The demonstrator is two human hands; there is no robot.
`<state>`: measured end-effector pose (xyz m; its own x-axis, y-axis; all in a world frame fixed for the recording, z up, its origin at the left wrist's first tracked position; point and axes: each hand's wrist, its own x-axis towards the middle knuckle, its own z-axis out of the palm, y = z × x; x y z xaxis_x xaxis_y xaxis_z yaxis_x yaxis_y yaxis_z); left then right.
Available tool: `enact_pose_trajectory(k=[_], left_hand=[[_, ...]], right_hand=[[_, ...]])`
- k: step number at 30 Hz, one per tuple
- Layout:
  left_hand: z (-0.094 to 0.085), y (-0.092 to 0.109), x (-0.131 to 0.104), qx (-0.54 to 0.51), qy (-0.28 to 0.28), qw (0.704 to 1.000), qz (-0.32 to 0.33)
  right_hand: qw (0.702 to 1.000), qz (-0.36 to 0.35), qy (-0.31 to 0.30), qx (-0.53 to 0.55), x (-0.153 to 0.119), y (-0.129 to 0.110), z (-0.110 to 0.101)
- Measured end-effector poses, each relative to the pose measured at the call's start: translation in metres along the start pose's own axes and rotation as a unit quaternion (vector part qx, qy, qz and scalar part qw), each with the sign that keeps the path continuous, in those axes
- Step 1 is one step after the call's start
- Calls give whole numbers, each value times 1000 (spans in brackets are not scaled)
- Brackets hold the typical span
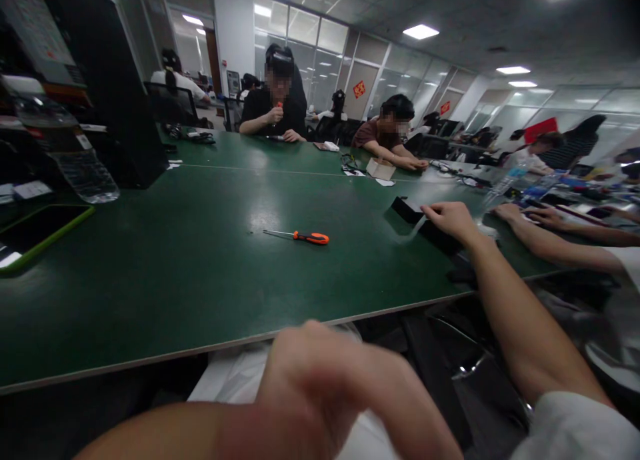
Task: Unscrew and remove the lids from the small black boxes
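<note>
At the right side of the table, my right hand (pixel 453 221) is closed, its fingertips at the right edge of a small black box (pixel 407 210). Under that hand lies another dark object whose kind I cannot make out. My left hand (pixel 335 380) is close to the camera, below the table's front edge and over my lap. It is bent at the wrist and blurred, with its fingertips hidden. An orange-and-black screwdriver (pixel 311 237) lies on the green table (pixel 200 280), its shaft pointing left and apart from both hands. A tiny dark piece is near its tip.
On the left are a phone in a green case (pixel 45 233), a plastic bottle (pixel 75 153) and a tall black panel (pixel 110 80). Two people sit across the table, near a small cardboard box (pixel 381 168). A neighbour's arm (pixel 555 243) rests at the right.
</note>
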<state>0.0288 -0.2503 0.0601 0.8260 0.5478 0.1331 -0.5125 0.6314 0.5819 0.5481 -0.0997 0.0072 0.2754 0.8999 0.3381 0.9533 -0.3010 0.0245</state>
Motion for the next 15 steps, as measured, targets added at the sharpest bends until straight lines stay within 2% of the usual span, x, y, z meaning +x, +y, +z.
enact_pose_trajectory(k=[2, 7, 11, 15], left_hand=[[-7, 3, 17, -45, -4, 999, 17], [-20, -3, 38, -148, -32, 988, -43], [-23, -6, 39, -170, -43, 984, -45], [-25, -7, 41, -174, -39, 983, -36]], right_hand=[[1000, 14, -17, -17, 12, 0, -3], [995, 27, -89, -37, 52, -14, -2], [992, -2, -120, -36, 67, -46, 7], [994, -65, -91, 16, 64, -90, 6]])
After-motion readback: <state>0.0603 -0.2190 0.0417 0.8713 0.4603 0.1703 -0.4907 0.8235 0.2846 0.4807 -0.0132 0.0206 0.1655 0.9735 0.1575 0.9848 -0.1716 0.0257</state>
